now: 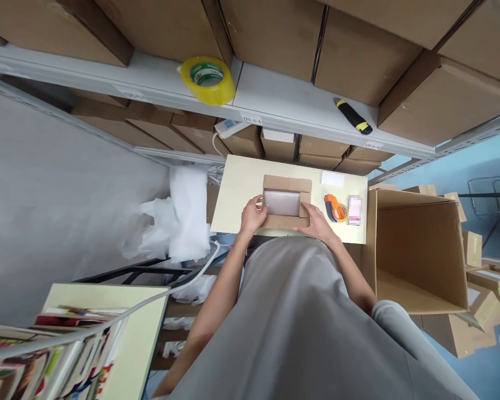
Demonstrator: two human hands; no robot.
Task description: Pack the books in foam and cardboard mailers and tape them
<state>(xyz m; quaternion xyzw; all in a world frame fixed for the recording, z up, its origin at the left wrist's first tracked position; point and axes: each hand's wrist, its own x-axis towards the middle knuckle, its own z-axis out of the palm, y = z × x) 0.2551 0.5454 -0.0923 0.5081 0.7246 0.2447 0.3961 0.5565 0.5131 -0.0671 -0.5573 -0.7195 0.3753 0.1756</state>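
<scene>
A small open cardboard box [286, 184] lies on a pale yellow table [237, 191], with a grey wrapped item [282, 203] inside it. My left hand [253, 214] grips the box's left side, fingers curled over the flap beside the grey item. My right hand [316, 222] rests on the box's right front corner, fingers pressed against the cardboard flap. An orange tape dispenser [334, 208] sits just right of the box, next to a small pink-and-white object [354, 210].
A large open carton [416, 250] stands right of the table. On the shelf above lie a yellow tape roll [208, 79] and a black-and-yellow utility knife [353, 116], among brown cartons. White bubble wrap [183, 214] hangs to the left. Books [54, 355] are stacked at the lower left.
</scene>
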